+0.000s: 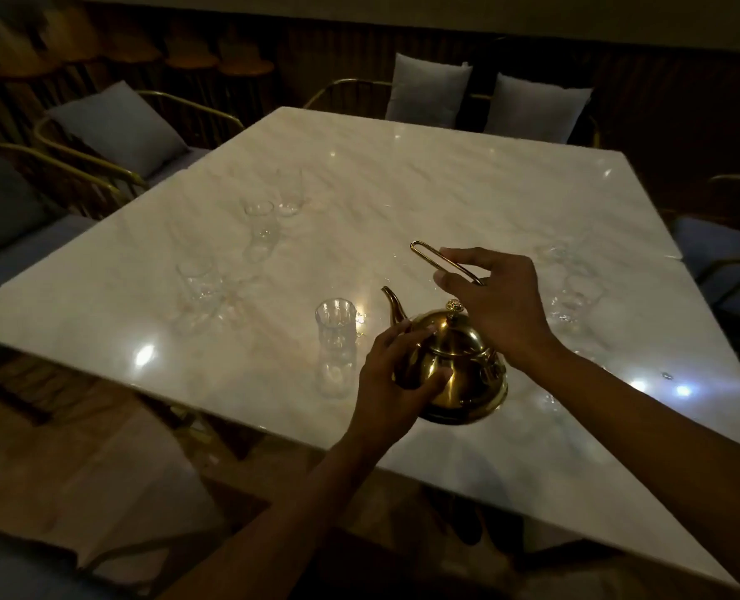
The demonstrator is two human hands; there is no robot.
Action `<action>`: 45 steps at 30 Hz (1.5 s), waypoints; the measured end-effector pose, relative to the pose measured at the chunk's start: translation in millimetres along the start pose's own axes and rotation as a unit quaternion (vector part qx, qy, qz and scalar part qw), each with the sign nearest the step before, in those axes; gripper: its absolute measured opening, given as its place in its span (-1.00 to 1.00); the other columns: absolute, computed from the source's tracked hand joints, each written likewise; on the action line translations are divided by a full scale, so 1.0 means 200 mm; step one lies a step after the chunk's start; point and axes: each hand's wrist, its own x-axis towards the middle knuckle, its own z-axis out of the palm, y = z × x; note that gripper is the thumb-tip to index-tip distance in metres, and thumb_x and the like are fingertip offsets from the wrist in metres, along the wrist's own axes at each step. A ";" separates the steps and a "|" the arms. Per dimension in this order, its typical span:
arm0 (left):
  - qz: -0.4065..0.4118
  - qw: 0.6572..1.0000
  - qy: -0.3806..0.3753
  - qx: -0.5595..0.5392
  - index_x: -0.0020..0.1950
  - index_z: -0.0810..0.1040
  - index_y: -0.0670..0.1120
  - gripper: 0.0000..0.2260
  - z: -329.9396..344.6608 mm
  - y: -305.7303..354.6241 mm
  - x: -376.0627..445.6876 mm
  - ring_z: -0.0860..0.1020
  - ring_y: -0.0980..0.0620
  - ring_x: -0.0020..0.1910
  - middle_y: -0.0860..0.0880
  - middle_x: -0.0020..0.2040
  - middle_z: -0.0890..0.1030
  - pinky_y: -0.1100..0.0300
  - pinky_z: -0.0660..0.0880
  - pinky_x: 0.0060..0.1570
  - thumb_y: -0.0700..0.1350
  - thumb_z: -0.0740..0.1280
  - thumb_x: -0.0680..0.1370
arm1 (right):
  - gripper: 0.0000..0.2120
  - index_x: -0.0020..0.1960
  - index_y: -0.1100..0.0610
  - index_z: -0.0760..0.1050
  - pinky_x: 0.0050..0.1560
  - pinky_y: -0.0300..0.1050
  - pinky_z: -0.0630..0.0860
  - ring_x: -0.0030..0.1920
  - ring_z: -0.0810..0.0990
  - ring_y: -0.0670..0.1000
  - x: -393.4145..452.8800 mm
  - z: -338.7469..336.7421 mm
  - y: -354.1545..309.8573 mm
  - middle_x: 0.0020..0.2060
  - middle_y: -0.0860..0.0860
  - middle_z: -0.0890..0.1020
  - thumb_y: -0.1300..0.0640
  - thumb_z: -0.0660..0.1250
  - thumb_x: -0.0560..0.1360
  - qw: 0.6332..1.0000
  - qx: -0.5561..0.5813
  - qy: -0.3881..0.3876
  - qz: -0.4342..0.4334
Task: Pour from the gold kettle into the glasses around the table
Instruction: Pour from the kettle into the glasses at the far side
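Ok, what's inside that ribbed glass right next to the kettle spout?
The ribbed glass looks clear and empty, and the marble table shows through it. The dim light could hide a thin layer of liquid. What the gold kettle holds is hidden by its lid.

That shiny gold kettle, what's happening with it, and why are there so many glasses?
A person is handling the round gold metal kettle, which sits near the front edge of the white marble table. The right hand pinches its thin wire handle, while the left hand rests against its side. The spout points at a clear ribbed glass standing just beside it. Several more clear glasses stand further left and right. Nothing is being poured at this moment.
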 end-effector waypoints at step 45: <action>-0.081 0.979 -0.140 -0.122 0.28 0.53 0.05 -0.57 -0.67 -0.25 0.13 0.42 0.34 0.26 0.14 0.27 0.51 0.52 0.38 0.17 -0.03 0.52 0.44 | -0.75 0.08 0.06 0.66 -0.39 -0.51 0.46 -0.26 0.67 0.03 0.07 0.67 -0.28 -0.02 -0.04 0.67 0.14 0.50 0.40 0.981 -0.107 0.046 0.152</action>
